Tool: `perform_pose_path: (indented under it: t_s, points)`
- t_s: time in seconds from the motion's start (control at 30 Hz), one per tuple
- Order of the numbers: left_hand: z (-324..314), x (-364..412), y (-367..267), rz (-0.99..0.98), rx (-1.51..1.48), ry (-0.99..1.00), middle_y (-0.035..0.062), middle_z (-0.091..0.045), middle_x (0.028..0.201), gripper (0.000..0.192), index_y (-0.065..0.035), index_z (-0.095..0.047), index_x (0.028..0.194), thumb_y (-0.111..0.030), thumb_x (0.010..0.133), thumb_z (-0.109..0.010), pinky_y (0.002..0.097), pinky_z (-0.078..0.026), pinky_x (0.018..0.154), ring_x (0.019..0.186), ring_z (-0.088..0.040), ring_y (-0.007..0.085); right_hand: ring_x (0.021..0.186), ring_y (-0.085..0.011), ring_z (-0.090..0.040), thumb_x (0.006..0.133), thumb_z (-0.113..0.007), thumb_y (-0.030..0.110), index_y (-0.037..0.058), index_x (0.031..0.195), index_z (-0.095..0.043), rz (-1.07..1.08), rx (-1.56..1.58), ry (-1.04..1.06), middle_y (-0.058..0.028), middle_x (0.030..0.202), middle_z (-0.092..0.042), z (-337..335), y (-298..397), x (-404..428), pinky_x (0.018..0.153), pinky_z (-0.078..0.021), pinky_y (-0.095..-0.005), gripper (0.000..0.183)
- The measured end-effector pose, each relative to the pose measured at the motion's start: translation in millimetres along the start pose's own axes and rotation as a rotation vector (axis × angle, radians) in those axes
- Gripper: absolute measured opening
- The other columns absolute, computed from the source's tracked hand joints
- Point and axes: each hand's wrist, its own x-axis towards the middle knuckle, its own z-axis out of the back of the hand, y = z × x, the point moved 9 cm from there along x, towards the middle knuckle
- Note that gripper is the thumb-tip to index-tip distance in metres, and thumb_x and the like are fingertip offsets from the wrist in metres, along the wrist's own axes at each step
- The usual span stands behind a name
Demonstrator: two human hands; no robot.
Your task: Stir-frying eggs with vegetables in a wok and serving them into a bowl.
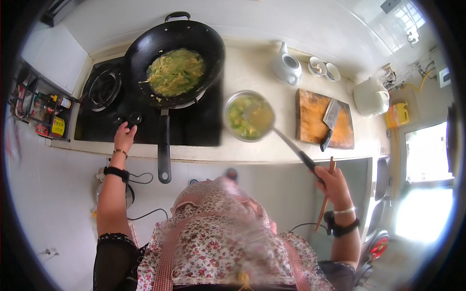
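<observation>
My left hand [125,137] reaches to the front of the black gas stove [196,127], its fingertips just below the two control knobs [135,117]. Whether they touch a knob is hard to tell. In my right hand [334,184] are the dark handle of a ladle [305,159] and a pair of wooden chopsticks [322,212]. The ladle's head dips into a round metal bowl [226,125] of soup with egg and greens [247,122] on the counter. More of this soup [176,72] lies in the black wok [136,54] on the right burner.
A cleaver [331,114] rests on a wooden cutting board [309,120]. Behind stand a white teapot [287,69] and two small bowls [317,66]. The wok's handle [164,145] juts past the counter edge. A bottle rack [43,109] is at left, a rice cooker [370,96] at right.
</observation>
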Motion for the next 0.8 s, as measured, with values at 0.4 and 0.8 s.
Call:
perform_pose_path:
  t_s: [0.4,0.8]
  points:
    - [6.3,30.2,-76.4,0.050,0.596,0.172,0.0206,-0.050,0.119,0.074,0.0015,-0.048,0.117,-0.059,0.075,-0.055,0.0414,-0.042,0.090,0.110,-0.048,0.0342,0.045,-0.0054,-0.044,0.083,-0.061,0.020,-0.0003,0.076,-0.061,0.536,-0.619,-0.218,0.0028,0.053,-0.050,-4.3,43.5,-41.9,0.040,-0.0339,-0.0201,0.021]
    - [12.7,8.3,-96.1,-0.075,0.676,0.001,0.0177,-0.060,0.097,0.049,-0.0005,-0.058,0.096,-0.042,0.072,-0.068,0.0395,-0.049,0.077,0.091,-0.058,0.0323,0.035,-0.0033,-0.034,0.088,-0.051,0.024,0.0004,0.087,-0.063,0.190,0.192,-0.068,0.0024,0.048,-0.046,22.3,18.8,-37.2,0.032,-0.0238,-0.0163,0.027]
